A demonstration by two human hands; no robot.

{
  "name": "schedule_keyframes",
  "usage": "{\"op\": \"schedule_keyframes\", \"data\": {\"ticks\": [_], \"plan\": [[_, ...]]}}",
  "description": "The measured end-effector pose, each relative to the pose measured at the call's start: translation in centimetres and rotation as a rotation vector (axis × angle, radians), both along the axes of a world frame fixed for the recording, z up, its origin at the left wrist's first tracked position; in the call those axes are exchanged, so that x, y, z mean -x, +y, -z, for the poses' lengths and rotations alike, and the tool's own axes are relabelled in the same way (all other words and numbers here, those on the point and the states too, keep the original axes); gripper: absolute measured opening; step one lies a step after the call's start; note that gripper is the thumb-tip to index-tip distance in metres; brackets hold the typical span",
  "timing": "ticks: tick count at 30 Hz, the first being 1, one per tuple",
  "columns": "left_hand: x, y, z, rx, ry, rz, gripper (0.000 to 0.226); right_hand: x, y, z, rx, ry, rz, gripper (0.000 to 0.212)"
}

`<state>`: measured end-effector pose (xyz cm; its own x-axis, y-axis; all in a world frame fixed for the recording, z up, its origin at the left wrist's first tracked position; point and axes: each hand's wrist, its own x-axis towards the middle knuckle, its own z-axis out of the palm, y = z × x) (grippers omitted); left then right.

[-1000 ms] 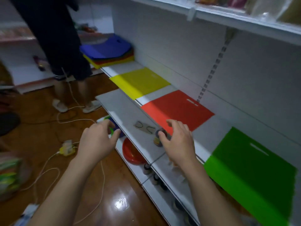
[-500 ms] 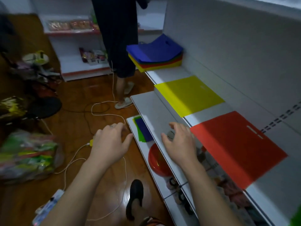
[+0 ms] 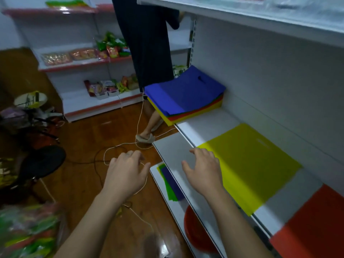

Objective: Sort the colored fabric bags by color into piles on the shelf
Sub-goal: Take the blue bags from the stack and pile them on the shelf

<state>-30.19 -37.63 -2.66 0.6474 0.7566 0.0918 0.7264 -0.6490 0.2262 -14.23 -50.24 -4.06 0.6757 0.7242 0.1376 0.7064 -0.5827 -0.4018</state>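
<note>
Fabric bags: unsorted stack (image 3: 186,95), blue on top with green, red and yellow edges showing below, lies at the far end of the shelf (image 3: 210,118), well beyond both hands. Nearest on that shelf, relative to the stack: red bag (image 3: 316,226) at the lower right edge of view, then yellow bag (image 3: 247,164) lying flat between the red one and the stack, each single and spread out. Left hand (image 3: 128,174) hangs over the floor, fingers loosely bent, holding nothing. Right hand (image 3: 204,172) hovers over the grey lower ledge (image 3: 173,149), just short of the yellow bag's near edge, fingers spread and relaxed, holding nothing. Change over the last second: view has swung along the shelf toward the stack; the green bag, seen a second ago past the red one, is out of frame, and the stack now sits much closer to centre. Both hands were empty then and remain so. Judgement: three colour piles are started; the person is heading back for the next bag, the blue one on top, which has no pile visible yet.
</note>
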Motion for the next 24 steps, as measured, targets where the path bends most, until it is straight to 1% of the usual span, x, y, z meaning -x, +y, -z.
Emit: {"op": "schedule_keyframes", "data": {"ticks": [8,11,14,16,20,24], "plan": [[-5.5,11.1,0.7,0.001,-0.082,0.114,0.031,-4.3,8.1,-0.6,0.052,0.011,0.102,0.042],[-8.7,16.4,0.6,-0.017,-0.104,0.199,0.03,-6.5,11.6,-0.7,0.001,0.089,0.255,0.039],[-12.8,22.4,-0.3,-0.006,-0.114,0.311,0.027,-9.0,15.2,-0.8,-0.049,0.167,0.486,0.039],[-14.8,24.9,-0.8,-0.039,-0.116,0.366,0.028,-10.3,16.3,-1.0,-0.032,0.205,0.606,0.041],[-19.2,29.7,-1.4,-0.02,-0.079,0.476,0.032,-13.1,18.9,-1.1,0.045,0.295,0.809,0.058],[-23.1,32.8,-1.5,-0.038,-0.001,0.567,0.039,-14.1,20.6,-1.2,0.048,0.407,0.892,0.067]]}}
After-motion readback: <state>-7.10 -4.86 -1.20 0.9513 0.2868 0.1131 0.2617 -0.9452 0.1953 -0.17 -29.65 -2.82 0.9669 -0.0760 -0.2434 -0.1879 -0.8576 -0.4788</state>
